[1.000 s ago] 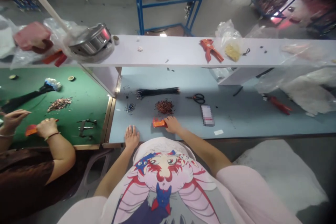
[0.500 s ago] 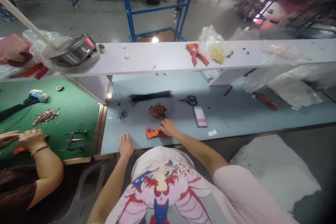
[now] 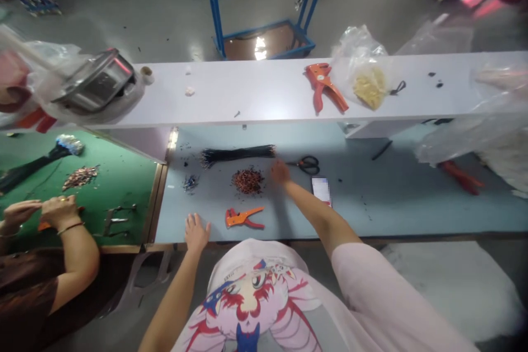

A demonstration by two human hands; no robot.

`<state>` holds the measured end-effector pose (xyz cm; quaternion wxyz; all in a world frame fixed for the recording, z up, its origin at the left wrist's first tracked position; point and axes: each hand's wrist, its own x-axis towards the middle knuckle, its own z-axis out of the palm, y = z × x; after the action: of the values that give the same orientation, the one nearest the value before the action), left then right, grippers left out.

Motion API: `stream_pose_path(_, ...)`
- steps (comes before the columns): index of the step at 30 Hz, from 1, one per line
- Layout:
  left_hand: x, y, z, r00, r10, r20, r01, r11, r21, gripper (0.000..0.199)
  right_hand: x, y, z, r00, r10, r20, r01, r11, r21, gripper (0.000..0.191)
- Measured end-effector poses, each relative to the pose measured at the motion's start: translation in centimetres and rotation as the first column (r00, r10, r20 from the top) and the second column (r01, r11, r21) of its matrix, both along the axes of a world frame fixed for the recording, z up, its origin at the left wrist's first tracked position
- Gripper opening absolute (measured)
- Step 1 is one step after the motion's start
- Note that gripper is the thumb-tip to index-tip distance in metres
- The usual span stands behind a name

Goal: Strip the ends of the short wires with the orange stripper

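My left hand (image 3: 197, 232) lies flat at the front edge of the blue bench top, fingers spread, holding nothing. My right hand (image 3: 280, 172) is over the bench, close to the right end of a bundle of black wires (image 3: 241, 153) and the tips of black-handled scissors (image 3: 309, 165). Motion smears its fingers, so any grip is unclear. An orange-and-red wire stripper (image 3: 244, 218) lies between my hands. Beyond it is a pile of small copper-coloured pieces (image 3: 247, 181). A few bluish bits (image 3: 190, 182) lie to its left.
A phone (image 3: 321, 191) lies right of my arm. Along the back runs a white shelf (image 3: 247, 93) with another wire stripper (image 3: 325, 88), a bag of yellow pieces (image 3: 370, 88) and a wrapped metal device (image 3: 99, 82). At left, a co-worker's hands (image 3: 60, 212) work over a green bench.
My right hand has left the orange wire stripper and moved forward to the right end of the wire bundle. My left hand stays on the bench. The view has tilted down.
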<state>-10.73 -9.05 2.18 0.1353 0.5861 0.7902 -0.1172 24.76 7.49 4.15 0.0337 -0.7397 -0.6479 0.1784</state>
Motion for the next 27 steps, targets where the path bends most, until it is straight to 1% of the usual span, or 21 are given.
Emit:
stream_pose_path(3, 1.1, 0.4, 0.0, 0.999, 0.035, -0.029, -0.035, 0.999, 0.004, 0.072, 0.5, 1.5, -0.4, 0.993, -0.113, -0.038, 0.116, 0.987, 0.108, 0.027)
stream_pose_path(5, 1.7, 0.6, 0.0, 0.997, 0.061, -0.052, -0.061, 0.998, 0.006, 0.076, 0.8, 2.1, -0.9, 0.981, -0.184, -0.066, 0.192, 0.969, 0.155, 0.032)
stream_pose_path(7, 2.3, 0.8, 0.0, 0.994, 0.083, -0.072, -0.083, 0.997, 0.004, 0.079, 0.9, 2.3, -1.8, 0.965, -0.245, -0.089, 0.257, 0.950, 0.178, 0.039)
stream_pose_path(9, 2.6, 0.8, 0.1, 0.991, 0.098, -0.089, -0.098, 0.995, -0.001, 0.080, 0.9, 2.3, -2.8, 0.954, -0.280, -0.108, 0.296, 0.938, 0.182, 0.044)
stream_pose_path(11, 2.7, 0.9, 0.1, 0.989, 0.105, -0.105, -0.107, 0.994, -0.009, 0.081, 0.9, 2.2, -3.8, 0.951, -0.279, -0.131, 0.299, 0.938, 0.177, 0.047)
stream_pose_path(13, 2.8, 1.0, 0.1, 0.987, 0.109, -0.122, -0.112, 0.993, -0.020, 0.081, 0.9, 1.9, -4.7, 0.955, -0.250, -0.160, 0.276, 0.947, 0.165, 0.049)
stream_pose_path(15, 2.8, 1.1, 0.0, 0.984, 0.110, -0.138, -0.115, 0.993, -0.032, 0.082, 0.9, 1.6, -5.3, 0.956, -0.228, -0.183, 0.258, 0.952, 0.164, 0.052)
stream_pose_path(17, 2.9, 1.0, -0.2, 0.982, 0.108, -0.152, -0.116, 0.993, -0.040, 0.082, 1.1, 1.3, -5.7, 0.954, -0.236, -0.185, 0.270, 0.945, 0.185, 0.054)
stream_pose_path(19, 2.9, 0.8, -0.3, 0.981, 0.106, -0.161, -0.115, 0.992, -0.045, 0.083, 1.1, 0.9, -5.9, 0.955, -0.242, -0.171, 0.275, 0.939, 0.207, 0.055)
stream_pose_path(23, 2.6, 0.4, -0.3, 0.984, 0.093, -0.154, -0.105, 0.992, -0.072, 0.084, 1.0, 0.6, -5.8, 0.969, -0.202, -0.140, 0.228, 0.952, 0.204, 0.054)
stream_pose_path(27, 2.2, 0.2, -0.1, 0.989, 0.074, -0.130, -0.089, 0.990, -0.107, 0.087, 1.5, 1.4, -5.3, 0.960, -0.263, -0.101, 0.279, 0.933, 0.228, 0.051)
